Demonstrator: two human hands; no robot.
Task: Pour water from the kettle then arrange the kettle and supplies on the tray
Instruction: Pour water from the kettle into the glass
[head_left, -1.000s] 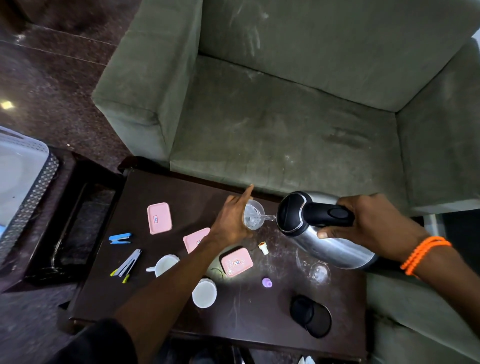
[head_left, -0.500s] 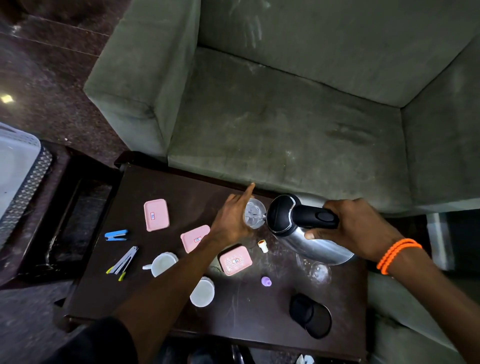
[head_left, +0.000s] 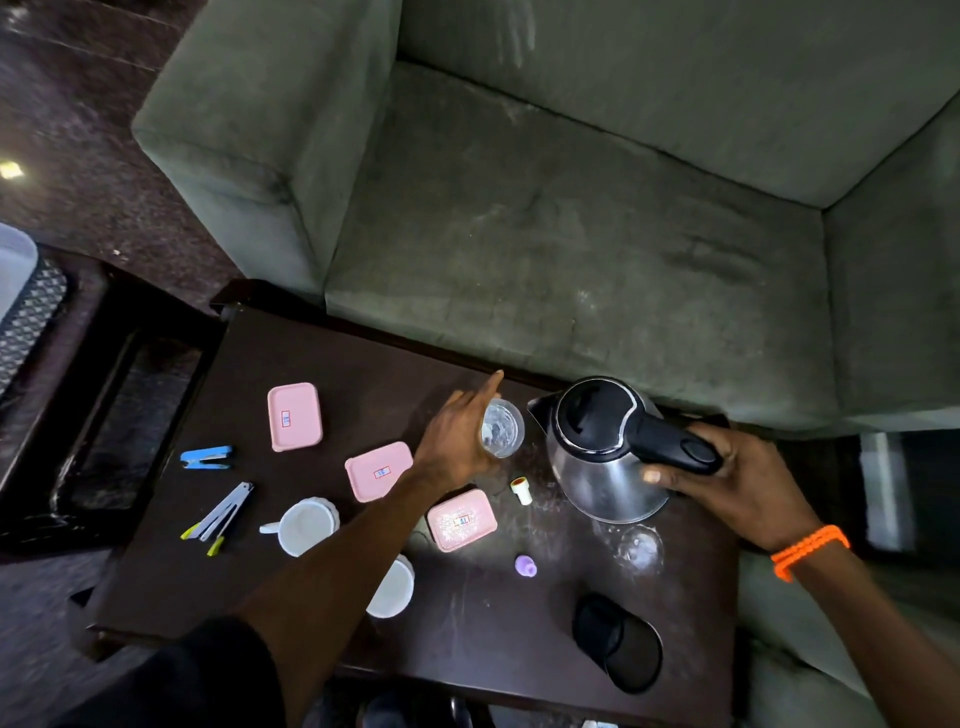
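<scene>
A steel kettle (head_left: 602, 478) with a black lid and handle stands nearly upright over the dark table (head_left: 337, 364), its spout turned toward a clear glass (head_left: 502, 429). My right hand (head_left: 727, 483) is closed around the kettle's handle. My left hand (head_left: 457, 441) wraps the glass, index finger stretched out; water shows inside. Three pink lidded boxes lie left of centre, the far one (head_left: 294, 415), the middle one (head_left: 378, 470) and the near one (head_left: 460, 519). Two white cups sit near my left forearm, one with a handle (head_left: 304, 527), the other (head_left: 392, 587) partly hidden.
A second empty glass (head_left: 641, 548) and the black kettle base (head_left: 618, 642) sit at the right. A blue stapler (head_left: 207, 457), nail clippers (head_left: 221, 517), a small yellow-white cap (head_left: 521, 490) and a purple cap (head_left: 525, 565) lie about. A green sofa (head_left: 571, 234) stands behind; a dark tray (head_left: 104, 415) lies at left.
The kettle has swung back from a tilted pouring pose to nearly upright and moved down toward the table. My left hand stays on the glass.
</scene>
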